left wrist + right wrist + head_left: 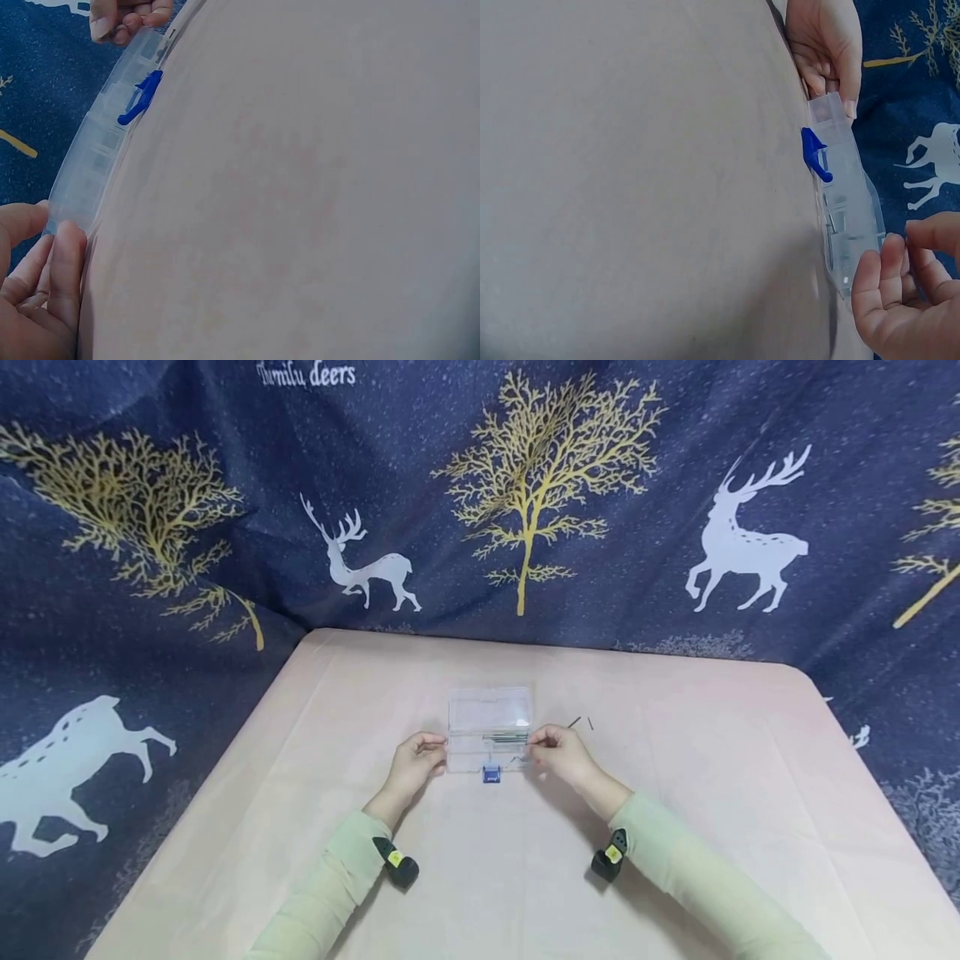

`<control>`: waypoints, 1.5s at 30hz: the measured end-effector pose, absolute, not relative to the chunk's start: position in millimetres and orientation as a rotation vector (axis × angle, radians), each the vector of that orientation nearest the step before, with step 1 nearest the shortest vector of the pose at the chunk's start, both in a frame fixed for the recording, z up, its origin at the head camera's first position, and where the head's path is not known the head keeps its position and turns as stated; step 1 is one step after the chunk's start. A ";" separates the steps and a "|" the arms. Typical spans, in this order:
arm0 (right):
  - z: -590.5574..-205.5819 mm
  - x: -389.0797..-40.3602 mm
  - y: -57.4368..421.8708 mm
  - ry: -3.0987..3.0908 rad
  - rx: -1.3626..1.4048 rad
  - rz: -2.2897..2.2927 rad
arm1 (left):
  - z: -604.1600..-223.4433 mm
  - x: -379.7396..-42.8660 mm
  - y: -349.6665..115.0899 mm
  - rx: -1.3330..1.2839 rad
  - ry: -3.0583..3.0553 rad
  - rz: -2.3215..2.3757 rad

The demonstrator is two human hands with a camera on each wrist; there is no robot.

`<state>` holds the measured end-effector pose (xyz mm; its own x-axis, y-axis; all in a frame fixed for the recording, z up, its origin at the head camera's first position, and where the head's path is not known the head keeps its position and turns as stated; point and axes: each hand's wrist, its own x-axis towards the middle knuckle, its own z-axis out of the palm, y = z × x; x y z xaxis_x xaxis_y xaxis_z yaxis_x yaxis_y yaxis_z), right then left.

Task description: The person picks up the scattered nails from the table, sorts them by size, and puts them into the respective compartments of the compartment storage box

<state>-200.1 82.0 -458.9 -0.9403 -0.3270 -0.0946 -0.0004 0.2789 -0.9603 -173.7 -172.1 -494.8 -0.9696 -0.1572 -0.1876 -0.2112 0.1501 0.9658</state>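
A clear plastic compartment box [468,743] lies on the pink cloth with its lid [489,708] open toward the back and a blue latch [491,774] at its front. My left hand [414,766] holds the left end, fingers and thumb at its edge. At the right end is my right hand [558,752], fingertips bent in against the edge. Several thin dark-green rods [504,738] lie in the back compartment, their right ends close to the right fingertips. A few small thin pieces [516,762] show in the front compartment.
Two short dark sticks [590,723] lie on the pink table cloth [675,735] beyond the right hand. A dark blue curtain [450,568] with deer and trees hangs behind the table. A black wrist camera [401,868] is strapped to the left sleeve, another [606,864] to the right.
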 end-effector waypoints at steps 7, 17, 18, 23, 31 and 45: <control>-457.6 -203.9 85.5 2.296 -0.280 -1.711 | -494.1 -172.4 -173.5 -0.382 2.358 1.989; -446.1 -222.6 109.7 2.678 -0.280 -1.517 | -496.9 -172.1 -173.9 -0.350 2.361 2.018; -445.3 -224.7 113.1 2.707 -0.266 -1.486 | -496.9 -172.0 -173.8 -0.350 2.362 2.018; -443.9 -232.5 128.1 2.762 -0.214 -1.326 | -496.2 -171.6 -174.2 -0.348 2.365 2.026; -467.0 -249.8 153.4 2.714 -0.166 -1.119 | -497.8 -173.6 -174.5 -0.322 2.336 2.043; -464.0 -252.6 157.3 2.783 -0.015 -0.981 | -496.1 -170.3 -173.7 -0.302 2.320 2.088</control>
